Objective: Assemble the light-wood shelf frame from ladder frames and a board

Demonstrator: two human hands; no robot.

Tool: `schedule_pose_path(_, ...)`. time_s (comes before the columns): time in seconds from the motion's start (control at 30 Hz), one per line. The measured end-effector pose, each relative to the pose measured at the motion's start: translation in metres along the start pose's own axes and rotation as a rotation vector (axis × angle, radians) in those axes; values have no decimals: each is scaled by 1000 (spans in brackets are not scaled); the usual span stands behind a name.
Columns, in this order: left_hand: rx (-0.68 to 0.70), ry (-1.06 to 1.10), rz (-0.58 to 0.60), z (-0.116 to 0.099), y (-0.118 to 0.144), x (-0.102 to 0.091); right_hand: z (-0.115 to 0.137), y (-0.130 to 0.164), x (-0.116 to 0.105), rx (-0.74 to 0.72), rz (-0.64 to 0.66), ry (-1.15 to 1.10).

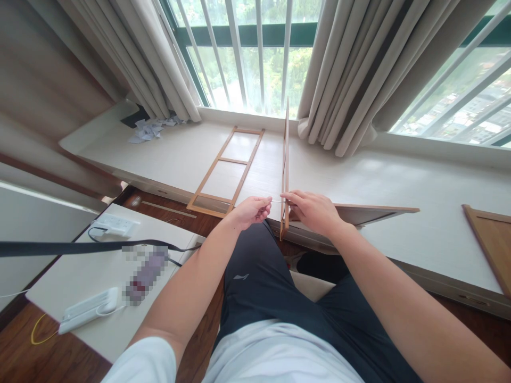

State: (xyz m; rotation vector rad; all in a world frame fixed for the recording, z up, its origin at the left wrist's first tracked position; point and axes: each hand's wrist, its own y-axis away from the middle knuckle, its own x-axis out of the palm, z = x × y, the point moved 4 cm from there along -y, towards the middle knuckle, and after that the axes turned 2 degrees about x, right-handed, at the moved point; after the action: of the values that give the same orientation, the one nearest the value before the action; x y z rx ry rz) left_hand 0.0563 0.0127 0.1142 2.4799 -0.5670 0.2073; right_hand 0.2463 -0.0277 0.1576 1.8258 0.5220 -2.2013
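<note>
My left hand [255, 209] is closed in a pinch on a thin metal rod [277, 201]; its grip end is hidden by my fingers. The rod runs sideways to an upright wooden frame [285, 170], seen nearly edge-on. On the frame's other side, my right hand [313, 210] grips its near part, with fingers close to the rod's tip. A wooden panel with a greyish face [363, 213] extends rightward from behind my right hand; whether it joins the frame is hidden. Left of the upright piece, an open wooden frame with crossbars [232, 159] lies flat.
A long white window ledge [419, 186] spans the view below barred windows and curtains [339, 69]. Crumpled white paper [147, 130] lies at its left. Another wooden panel [491, 234] rests at right. A white side table [96, 260] holds power strips [90, 308] and a blurred item.
</note>
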Motion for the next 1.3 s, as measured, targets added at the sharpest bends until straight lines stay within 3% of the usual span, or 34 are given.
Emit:
schedule_pose_path(0.23, 22, -69, 0, -1, -2, 0, 0, 0, 1, 10, 7, -7)
schedule_pose_path(0.5, 296, -417, -33, 1, -1, -1, 1, 0, 0, 17, 18, -22)
schedule_pose_path(0.73, 417, -596, -59, 0, -1, -3, 3, 1, -2, 14, 15, -15)
schedule_pose_path(0.97, 627, -812, -175, -12, 13, 0, 3, 0, -2, 21, 11, -15)
schedule_pose_path(1.17, 676, -839, -182, -10, 7, -2, 3, 0, -2, 15, 8, -10)
schedule_pose_path(1.3, 634, -812, -189, -10, 5, -1, 3, 0, -2, 14, 1, -8)
